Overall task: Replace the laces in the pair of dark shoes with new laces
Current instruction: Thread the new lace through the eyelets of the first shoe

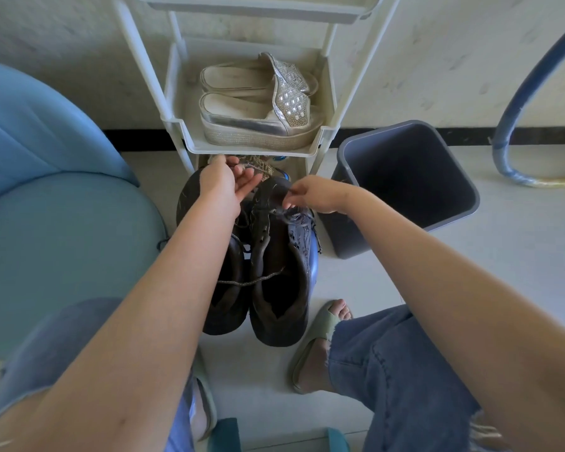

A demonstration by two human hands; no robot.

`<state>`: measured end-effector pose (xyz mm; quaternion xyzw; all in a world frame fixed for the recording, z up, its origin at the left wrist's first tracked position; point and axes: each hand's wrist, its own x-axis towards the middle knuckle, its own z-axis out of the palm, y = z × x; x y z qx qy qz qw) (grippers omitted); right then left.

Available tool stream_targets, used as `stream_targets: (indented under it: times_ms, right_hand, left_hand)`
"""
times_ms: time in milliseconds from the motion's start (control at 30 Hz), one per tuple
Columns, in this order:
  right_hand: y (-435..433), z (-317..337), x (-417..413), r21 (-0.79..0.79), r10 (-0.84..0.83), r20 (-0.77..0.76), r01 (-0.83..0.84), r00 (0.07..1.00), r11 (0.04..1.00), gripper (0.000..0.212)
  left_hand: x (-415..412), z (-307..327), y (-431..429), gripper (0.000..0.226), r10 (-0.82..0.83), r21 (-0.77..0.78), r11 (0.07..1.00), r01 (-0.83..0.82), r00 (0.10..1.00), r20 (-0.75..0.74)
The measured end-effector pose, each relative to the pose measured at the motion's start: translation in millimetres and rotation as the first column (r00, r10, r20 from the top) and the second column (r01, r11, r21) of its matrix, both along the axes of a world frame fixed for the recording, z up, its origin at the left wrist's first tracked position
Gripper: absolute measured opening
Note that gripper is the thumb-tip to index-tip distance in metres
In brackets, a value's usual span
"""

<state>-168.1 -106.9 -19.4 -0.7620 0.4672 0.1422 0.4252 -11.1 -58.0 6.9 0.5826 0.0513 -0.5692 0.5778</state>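
At mid-frame the right hand point(317, 195) pinches a shoe's point(279, 256) lace point(296, 218), seemingly to draw it out, left hand point(222, 187) open.

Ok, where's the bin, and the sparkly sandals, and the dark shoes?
Bin point(405, 177): head view, on its inside wall.
Sparkly sandals point(289, 106): head view, on the near sandal's jewelled strap.
Dark shoes point(278, 246): head view, tongue of the shoe nearer the bin.

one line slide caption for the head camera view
Right hand pinches a lace on the dark shoes, left hand at their toes, by a shoe rack.
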Motion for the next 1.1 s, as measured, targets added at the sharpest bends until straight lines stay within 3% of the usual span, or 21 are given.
stream_targets:
  times_ms: [67,167,267,300,400,533,567,633,700,800,867,933,1033,1100]
  right_hand:
    - [-1,-2,-5,0.045,-0.037,0.015,0.036,0.999,0.998,0.025]
    - [0,-1,-10,0.072,0.088,-0.049,-0.085,0.995,0.994,0.039]
    - [-1,1,-14,0.049,0.005,-0.010,-0.005,1.000,0.999,0.047]
    - [-2,3,-14,0.067,-0.030,0.011,0.030,0.999,0.997,0.044]
    - [-3,7,-15,0.114,-0.066,0.074,0.057,0.995,0.992,0.030]
    - [0,9,-12,0.135,-0.055,0.141,0.036,0.988,0.990,0.046]
    - [1,9,-9,0.116,-0.063,0.162,0.045,0.985,0.992,0.047]
    - [1,8,-4,0.066,-0.126,0.244,0.114,0.961,0.991,0.033]
    - [1,6,2,0.057,-0.185,0.305,0.176,0.934,0.983,0.021]
    - [-1,1,1,-0.034,-0.173,0.239,0.186,0.956,0.982,0.008]
    - [-2,-3,-4,-0.098,-0.113,0.071,0.119,0.991,0.988,0.011]
    - [0,-7,-9,-0.095,-0.044,-0.057,0.038,0.997,0.995,0.020]
    - [4,-13,-12,-0.090,-0.032,-0.060,0.027,0.998,0.996,0.023]
    - [7,-17,-12,-0.116,-0.040,-0.038,0.036,0.998,0.993,0.021]
  left_hand:
    - [1,1,0,0.032,0.092,0.032,0.995,-0.095,0.991,0.094]
    - [10,3,-2,0.029,0.170,0.004,0.984,-0.175,0.960,0.224]
    - [6,-1,0,0.020,-0.087,0.045,0.996,0.075,0.898,0.431]
    - [2,-5,2,0.015,-0.189,0.076,0.982,0.173,0.868,0.460]
    - [-9,-21,9,0.029,-0.465,0.198,0.884,0.423,0.755,0.462]
    - [-16,-30,10,0.033,-0.748,0.422,0.646,0.636,0.418,0.516]
    - [-17,-29,9,0.029,-0.756,0.426,0.629,0.650,0.385,0.529]
    - [-18,-28,7,0.020,-0.746,0.373,0.642,0.670,0.434,0.504]
    - [-18,-25,4,0.011,-0.713,0.301,0.692,0.656,0.559,0.423]
    - [-15,-20,5,0.015,-0.711,0.230,0.696,0.680,0.610,0.350]
    - [-13,-22,6,0.036,-0.768,0.235,0.627,0.743,0.538,0.348]
    - [-14,-25,6,0.050,-0.820,0.302,0.535,0.789,0.400,0.409]
    - [-17,-29,7,0.037,-0.794,0.464,0.454,0.761,0.109,0.598]
    - [-18,-33,11,0.022,-0.740,0.512,0.508,0.693,0.047,0.671]
